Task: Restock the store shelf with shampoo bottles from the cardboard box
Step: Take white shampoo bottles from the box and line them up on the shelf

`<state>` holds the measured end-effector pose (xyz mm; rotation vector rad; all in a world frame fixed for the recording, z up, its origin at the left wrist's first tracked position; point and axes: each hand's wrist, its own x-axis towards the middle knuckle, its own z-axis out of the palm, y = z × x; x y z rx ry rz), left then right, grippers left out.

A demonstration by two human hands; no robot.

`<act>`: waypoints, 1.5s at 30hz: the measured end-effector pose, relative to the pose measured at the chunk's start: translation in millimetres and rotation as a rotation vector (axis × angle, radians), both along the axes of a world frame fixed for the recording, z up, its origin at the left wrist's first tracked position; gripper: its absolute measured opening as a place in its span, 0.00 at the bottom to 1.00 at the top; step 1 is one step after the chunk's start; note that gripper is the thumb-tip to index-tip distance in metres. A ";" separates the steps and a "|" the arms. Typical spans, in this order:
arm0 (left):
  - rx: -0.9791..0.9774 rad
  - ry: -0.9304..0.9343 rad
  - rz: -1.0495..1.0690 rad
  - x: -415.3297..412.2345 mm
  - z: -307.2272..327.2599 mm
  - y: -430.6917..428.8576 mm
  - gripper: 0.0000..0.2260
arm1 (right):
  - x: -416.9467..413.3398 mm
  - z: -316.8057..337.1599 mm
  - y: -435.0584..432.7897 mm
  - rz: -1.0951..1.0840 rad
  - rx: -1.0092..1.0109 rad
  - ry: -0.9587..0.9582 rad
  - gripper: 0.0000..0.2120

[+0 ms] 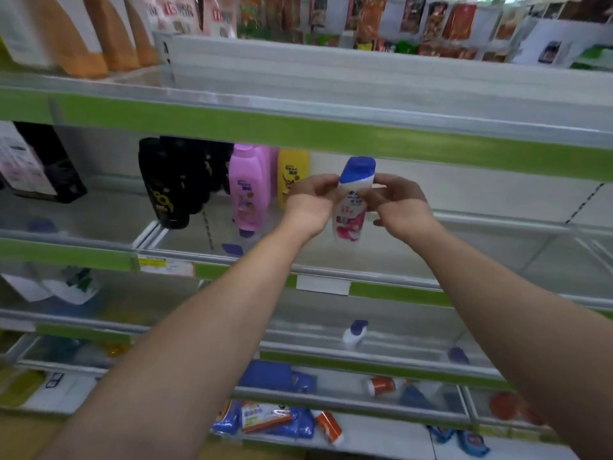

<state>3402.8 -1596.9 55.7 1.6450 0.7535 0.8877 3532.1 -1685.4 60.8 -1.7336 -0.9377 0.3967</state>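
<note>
Both bare arms reach forward and upward, drawing together toward the middle of the view. The left forearm [205, 327] rises from the lower left edge and the right forearm [497, 293] from the lower right. The wrists run nearly in line with the forearms (the left one tips slightly inward). The left hand [310, 194] and the right hand [398, 197] sit level with each other, backs toward the camera and fingers curled. Together they grip a white plastic shampoo bottle with a blue cap and pink label [351, 207], held upright, one hand on each side. The fingertips are too blurred to make out.
</note>
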 end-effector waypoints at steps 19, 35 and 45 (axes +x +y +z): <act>0.166 0.276 0.109 30.8 -48.0 37.2 0.16 | 25.5 -7.4 90.1 -0.040 -0.006 0.036 0.17; -0.015 0.286 0.100 51.6 -56.7 48.0 0.29 | 28.3 -8.9 124.1 -0.088 -0.017 0.091 0.08; -0.039 0.254 0.134 47.9 -53.5 40.2 0.28 | 24.8 -7.4 118.0 -0.045 -0.006 -0.045 0.13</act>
